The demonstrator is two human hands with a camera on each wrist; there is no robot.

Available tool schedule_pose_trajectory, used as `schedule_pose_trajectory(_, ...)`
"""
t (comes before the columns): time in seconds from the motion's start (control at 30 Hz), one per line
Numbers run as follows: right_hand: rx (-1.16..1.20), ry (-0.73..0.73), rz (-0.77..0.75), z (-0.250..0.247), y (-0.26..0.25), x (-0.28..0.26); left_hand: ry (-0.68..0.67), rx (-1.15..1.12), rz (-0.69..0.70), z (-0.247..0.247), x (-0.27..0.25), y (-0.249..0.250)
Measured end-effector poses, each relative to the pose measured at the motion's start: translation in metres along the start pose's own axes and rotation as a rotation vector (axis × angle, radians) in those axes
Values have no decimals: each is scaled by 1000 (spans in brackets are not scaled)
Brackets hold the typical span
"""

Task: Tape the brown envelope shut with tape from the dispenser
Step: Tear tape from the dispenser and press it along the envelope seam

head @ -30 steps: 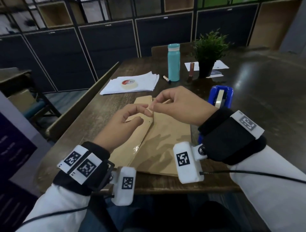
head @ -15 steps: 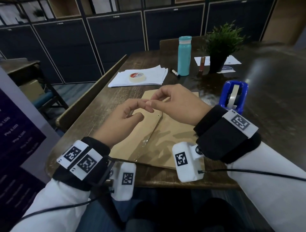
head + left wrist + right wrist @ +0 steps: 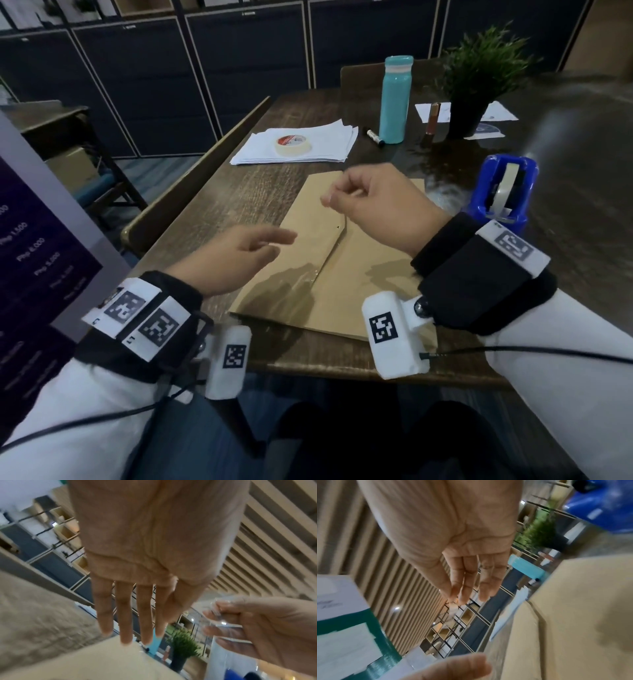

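The brown envelope (image 3: 342, 284) lies flat on the dark wooden table (image 3: 212, 219), its flap folded over, with a glossy strip along the seam. My right hand (image 3: 330, 200) hovers over the flap's far end. It pinches a short piece of clear tape (image 3: 221, 618) between thumb and fingers; the tape (image 3: 453, 608) dangles from the fingertips in the right wrist view. My left hand (image 3: 277, 243) hangs over the envelope's left edge with straight fingers (image 3: 125, 615) and holds nothing. The blue tape dispenser (image 3: 503, 192) stands just beyond my right wrist.
A stack of white papers (image 3: 329, 144) with a masking tape roll (image 3: 293, 145) lies behind the envelope. Further back are a marker (image 3: 374, 136), a teal bottle (image 3: 395, 99) and a potted plant (image 3: 476, 85). A chair back (image 3: 198, 178) runs along the table's left edge.
The hands were pinched together over the flap. My left hand has let go and drawn back to the lower left with fingers straightened; my right hand keeps the tape piece.
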State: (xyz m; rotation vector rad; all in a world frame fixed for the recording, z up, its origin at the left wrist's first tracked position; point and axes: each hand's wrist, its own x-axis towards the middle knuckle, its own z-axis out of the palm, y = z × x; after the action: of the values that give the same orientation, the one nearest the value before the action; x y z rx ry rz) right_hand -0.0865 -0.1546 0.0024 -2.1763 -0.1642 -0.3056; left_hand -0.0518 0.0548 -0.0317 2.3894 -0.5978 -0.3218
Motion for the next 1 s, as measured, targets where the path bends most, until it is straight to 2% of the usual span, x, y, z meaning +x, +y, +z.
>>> schedule_pose_trajectory(0.13, 89, -192, 217, 12, 23, 2, -196, 242, -106, -2, -1, -12)
schedule_pose_trajectory(0.27, 104, -320, 350, 24, 34, 1, -226, 299, -84, -4, 3, -16)
schedule_pose_trajectory(0.5, 12, -397, 408, 40, 35, 8, -251, 407, -24, 1, 9, -10)
schedule_pose_trajectory(1.0, -75, -414, 456, 53, 38, 10, -264, 447, -61, 2, 7, -5)
